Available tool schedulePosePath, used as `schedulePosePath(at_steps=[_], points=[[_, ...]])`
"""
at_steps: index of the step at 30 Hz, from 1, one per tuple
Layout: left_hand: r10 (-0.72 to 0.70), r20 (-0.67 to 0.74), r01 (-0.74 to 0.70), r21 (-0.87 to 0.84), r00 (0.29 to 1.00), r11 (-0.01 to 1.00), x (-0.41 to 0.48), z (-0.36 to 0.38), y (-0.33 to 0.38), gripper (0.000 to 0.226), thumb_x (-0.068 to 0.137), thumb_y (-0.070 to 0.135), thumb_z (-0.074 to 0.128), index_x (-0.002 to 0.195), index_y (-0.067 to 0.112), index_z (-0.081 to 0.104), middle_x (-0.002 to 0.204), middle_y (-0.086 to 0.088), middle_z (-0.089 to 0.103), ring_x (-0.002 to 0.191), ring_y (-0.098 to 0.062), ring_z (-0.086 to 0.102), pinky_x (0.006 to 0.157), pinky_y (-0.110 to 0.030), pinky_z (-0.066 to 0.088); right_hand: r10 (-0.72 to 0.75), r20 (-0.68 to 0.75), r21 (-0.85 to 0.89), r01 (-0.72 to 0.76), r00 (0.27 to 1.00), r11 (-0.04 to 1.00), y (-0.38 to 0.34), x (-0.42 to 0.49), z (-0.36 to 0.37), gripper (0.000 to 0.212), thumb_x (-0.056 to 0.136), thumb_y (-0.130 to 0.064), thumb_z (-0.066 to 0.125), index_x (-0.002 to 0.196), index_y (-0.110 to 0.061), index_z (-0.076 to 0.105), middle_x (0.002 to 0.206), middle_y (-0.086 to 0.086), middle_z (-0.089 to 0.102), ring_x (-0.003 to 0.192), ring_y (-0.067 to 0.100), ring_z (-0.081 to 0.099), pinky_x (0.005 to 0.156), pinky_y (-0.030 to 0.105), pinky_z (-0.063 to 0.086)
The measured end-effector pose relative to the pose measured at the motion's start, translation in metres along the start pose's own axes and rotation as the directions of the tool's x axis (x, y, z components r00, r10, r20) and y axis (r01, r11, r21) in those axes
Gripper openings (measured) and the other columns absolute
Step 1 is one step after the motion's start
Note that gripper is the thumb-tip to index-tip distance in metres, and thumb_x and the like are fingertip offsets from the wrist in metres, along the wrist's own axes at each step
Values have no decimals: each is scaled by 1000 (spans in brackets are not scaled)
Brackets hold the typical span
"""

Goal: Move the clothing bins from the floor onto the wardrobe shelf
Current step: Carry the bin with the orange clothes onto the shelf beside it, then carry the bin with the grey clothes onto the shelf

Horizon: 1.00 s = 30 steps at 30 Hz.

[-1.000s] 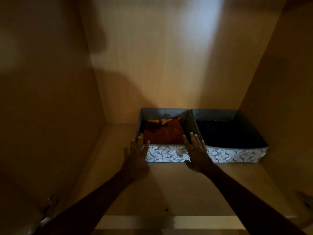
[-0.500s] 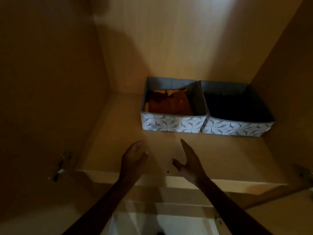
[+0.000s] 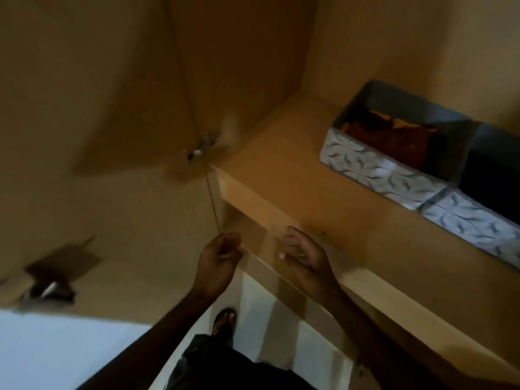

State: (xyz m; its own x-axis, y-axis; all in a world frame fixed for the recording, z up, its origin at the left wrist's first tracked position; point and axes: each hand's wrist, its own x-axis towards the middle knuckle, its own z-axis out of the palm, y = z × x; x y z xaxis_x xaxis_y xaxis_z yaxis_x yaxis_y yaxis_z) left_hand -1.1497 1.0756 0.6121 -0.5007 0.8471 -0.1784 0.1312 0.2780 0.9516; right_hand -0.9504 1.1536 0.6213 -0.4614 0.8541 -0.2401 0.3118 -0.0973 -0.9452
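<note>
Two fabric clothing bins with a leaf pattern stand side by side on the wooden wardrobe shelf (image 3: 281, 153). The nearer left bin (image 3: 377, 167) holds orange and brown clothes. The right bin (image 3: 475, 229) holds dark clothes and is cut off by the frame edge. My left hand (image 3: 218, 257) hangs below the shelf's front edge with fingers loosely curled and nothing in it. My right hand (image 3: 306, 254) is at the shelf's front edge, fingers apart, empty. Both hands are well clear of the bins.
The open wardrobe door (image 3: 84, 108) fills the left, with a metal hinge (image 3: 201, 147) at its joint and another (image 3: 53, 288) lower down. A lower shelf edge (image 3: 365, 302) runs below my right hand. My sandalled foot (image 3: 224, 322) stands on the pale floor.
Both hands have drawn back from the left bin to the shelf's front edge. The view has swung left and down, so the bins now sit at the right.
</note>
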Motion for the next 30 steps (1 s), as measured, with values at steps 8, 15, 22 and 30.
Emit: schedulePosePath(at_steps=[8,15,22,30], points=[[-243,-396,208,-129,885,970,-147,-26,-54,26,88,9,63,112,20,67,103,7,72,93,-7,67,82,-23,50,-22,412,-111,75,911,991,14,-33,53,59,78,-37,67,133,-27,53,120,-9,65,107,4,63,94,31,51],[-386,-683,275,-271,620,922,-288,-53,-101,26,87,10,65,111,22,65,103,4,72,94,-8,68,85,-29,53,2,756,-178,204,654,963,18,-94,139,58,76,-36,67,132,-26,55,116,-10,65,101,4,63,89,28,52],[-522,-797,188,-487,303,853,-425,-55,-127,29,90,8,63,117,15,63,109,0,70,100,-11,67,89,-31,54,47,940,-166,332,338,929,21,-187,226,59,74,-37,68,130,-24,56,115,-8,66,96,0,64,89,24,50],[-581,-813,152,-569,43,808,-564,-46,-154,26,92,12,60,117,19,63,109,6,69,100,-3,64,79,-13,48,93,990,-130,457,101,880,46,-305,296,51,84,-27,70,132,-23,55,115,-8,65,101,4,63,83,18,49]])
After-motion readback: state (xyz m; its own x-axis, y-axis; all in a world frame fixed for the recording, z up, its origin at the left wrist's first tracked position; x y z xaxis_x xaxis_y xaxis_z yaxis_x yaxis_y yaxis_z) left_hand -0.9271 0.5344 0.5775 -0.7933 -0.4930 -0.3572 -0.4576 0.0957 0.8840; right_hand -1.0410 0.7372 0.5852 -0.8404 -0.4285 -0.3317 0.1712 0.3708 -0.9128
